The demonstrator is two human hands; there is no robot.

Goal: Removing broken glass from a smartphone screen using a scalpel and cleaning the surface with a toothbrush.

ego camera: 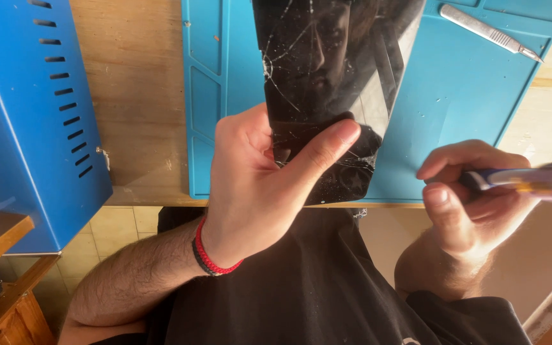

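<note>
Over the blue mat [467, 83], left hand [257, 185] grip clamped on cracked black glossy phone [327, 83], cracks at 9 o'clock; right hand [474, 198] at 3 o'clock grips blue-handled tool [531, 180].

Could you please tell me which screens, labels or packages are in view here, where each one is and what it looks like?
Cracked phone screen: a dark, glossy rectangle with white crack lines, held upright over the blue work mat by the left hand.
No packages, labels or signs show.
</note>
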